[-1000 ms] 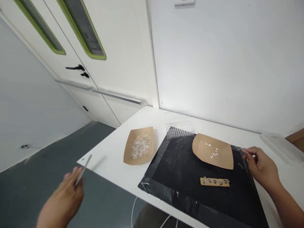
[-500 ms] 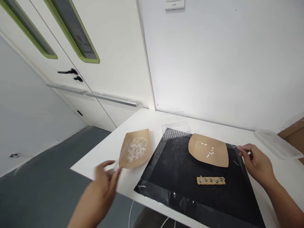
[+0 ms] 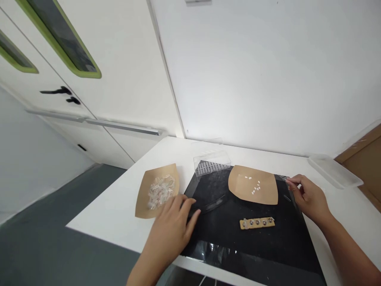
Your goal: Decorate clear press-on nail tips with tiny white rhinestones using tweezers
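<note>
Left hand [image 3: 171,234], fingers spread apart, rests at the left edge of the black mat [image 3: 253,246], just beside the kraft-paper tray [image 3: 143,202] of clear pieces [image 3: 160,191]. Right hand [image 3: 309,198], pinched together at the mat's far right corner, lies nearer the second tray [image 3: 238,182] of white bits [image 3: 255,187]; whether it grips anything is hidden.

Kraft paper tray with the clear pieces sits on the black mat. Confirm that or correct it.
Not right: the kraft paper tray with the clear pieces sits on the white table beside the black mat, not on it, as the head view shows.
</note>
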Tool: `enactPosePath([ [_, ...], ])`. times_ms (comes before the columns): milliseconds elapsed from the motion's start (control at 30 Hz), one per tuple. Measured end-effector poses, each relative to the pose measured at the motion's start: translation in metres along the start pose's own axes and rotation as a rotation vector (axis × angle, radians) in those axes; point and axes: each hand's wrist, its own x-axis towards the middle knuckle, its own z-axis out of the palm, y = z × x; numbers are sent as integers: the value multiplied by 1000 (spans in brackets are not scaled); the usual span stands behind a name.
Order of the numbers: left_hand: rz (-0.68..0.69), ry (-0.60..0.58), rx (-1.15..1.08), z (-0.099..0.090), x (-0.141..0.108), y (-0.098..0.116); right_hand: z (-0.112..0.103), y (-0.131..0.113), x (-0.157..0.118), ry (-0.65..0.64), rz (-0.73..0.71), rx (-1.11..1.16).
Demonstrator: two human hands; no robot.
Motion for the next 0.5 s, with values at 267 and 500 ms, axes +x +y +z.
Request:
enactPosePath([
  [267, -729, 79, 71, -2, 20, -84, -2, 0, -1, -43, 8, -26],
  [500, -380, -35, 30, 39, 52, -98, -2, -2, 0, -40, 20, -18],
])
